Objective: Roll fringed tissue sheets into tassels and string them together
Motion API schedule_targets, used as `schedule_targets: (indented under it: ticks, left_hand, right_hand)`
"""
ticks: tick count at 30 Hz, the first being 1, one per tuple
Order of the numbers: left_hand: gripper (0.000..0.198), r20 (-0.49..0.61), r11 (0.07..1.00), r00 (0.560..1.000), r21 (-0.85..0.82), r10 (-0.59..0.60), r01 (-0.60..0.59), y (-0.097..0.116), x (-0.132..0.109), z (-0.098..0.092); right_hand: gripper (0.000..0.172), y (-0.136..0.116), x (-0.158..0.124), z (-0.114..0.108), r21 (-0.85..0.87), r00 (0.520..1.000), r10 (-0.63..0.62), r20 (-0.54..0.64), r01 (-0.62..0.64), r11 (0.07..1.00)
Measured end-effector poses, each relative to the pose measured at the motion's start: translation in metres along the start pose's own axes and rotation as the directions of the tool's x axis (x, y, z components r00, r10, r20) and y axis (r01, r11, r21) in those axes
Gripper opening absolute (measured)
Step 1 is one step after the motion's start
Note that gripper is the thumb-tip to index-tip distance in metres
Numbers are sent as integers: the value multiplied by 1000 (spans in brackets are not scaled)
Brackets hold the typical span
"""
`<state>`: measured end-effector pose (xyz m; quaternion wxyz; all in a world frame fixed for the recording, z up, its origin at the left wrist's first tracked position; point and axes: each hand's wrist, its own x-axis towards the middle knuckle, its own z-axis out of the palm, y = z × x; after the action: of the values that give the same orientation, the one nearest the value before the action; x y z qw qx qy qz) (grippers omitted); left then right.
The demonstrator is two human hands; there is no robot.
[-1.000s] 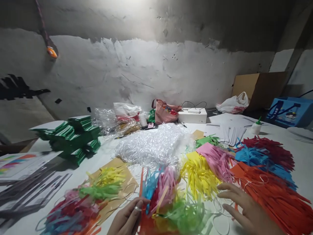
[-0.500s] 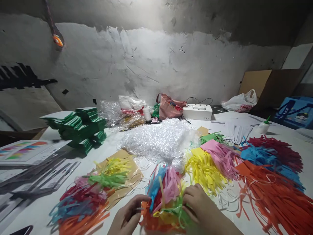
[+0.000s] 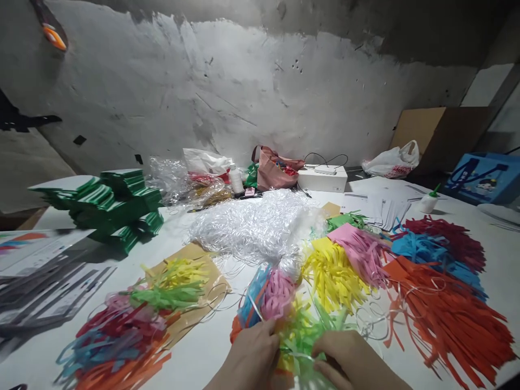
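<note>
Between my hands lies a bunch of fringed tissue-paper tassels, with a pink tassel (image 3: 278, 295), a blue tassel (image 3: 254, 298) and a blurred green tassel (image 3: 300, 327). My left hand (image 3: 252, 355) is closed at the bunch's near left side; its fingertips are pressed together, and what they pinch is hidden. My right hand (image 3: 349, 357) is curled at the green fringe, its fingers closed on a thin white string (image 3: 299, 355) that crosses the green strips. Yellow and orange paper shows below and beside the green.
Another tassel bunch (image 3: 134, 319) lies left on brown paper (image 3: 219, 271). Stacked fringes in yellow (image 3: 335, 273), pink (image 3: 359, 252), blue (image 3: 422, 246) and orange (image 3: 447, 309) lie right. Behind are a heap of white string (image 3: 252, 225), green bundles (image 3: 114, 211) and a glue bottle (image 3: 428, 202).
My left hand has moved right, over the bunch's near edge. My right hand has moved slightly right and down, and the green fringe now spreads toward it. The view has shifted.
</note>
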<state>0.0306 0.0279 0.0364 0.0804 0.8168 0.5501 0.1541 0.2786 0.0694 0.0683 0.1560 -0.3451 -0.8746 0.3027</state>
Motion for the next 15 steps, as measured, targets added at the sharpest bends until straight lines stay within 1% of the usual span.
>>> schedule_targets:
  ticks: [2,4,5,7,8,10,11,13,15]
  left_hand:
    - [14,34,998,999,61,-17,15,-4,-1,4]
    - [13,64,992,997,122,-46,38,-5,-1,6]
    - [11,74,989,995,143,-60,49,-4,0,8]
    - [5,89,983,992,171,-84,68,-3,1,11]
    - [4,94,981,991,178,-94,76,-1,2,13]
    - [4,98,979,989,181,-109,90,1,3,14]
    - [6,97,979,988,179,-116,98,3,3,13]
    - [13,90,979,987,163,-134,118,4,2,9]
    - [17,77,980,985,143,-151,139,6,1,-1]
  right_hand:
    - [11,2,-7,-6,17,1000,5,-17,-5,1000]
    - [14,7,-10,-8,-11,998,-5,-64,4,1000]
    - [17,9,-10,-6,-40,996,-6,-84,3,999]
    - [24,15,-9,3,-103,996,-18,-83,9,995]
    - [22,17,-8,9,-137,996,-36,-88,23,990]
    - [10,19,-8,19,-196,989,-91,-116,67,978]
    - [8,20,-8,22,-217,982,-130,-140,97,971]
    - [11,20,-10,24,-235,956,-198,-214,146,961]
    - [11,19,-13,22,-234,927,-252,-277,190,954]
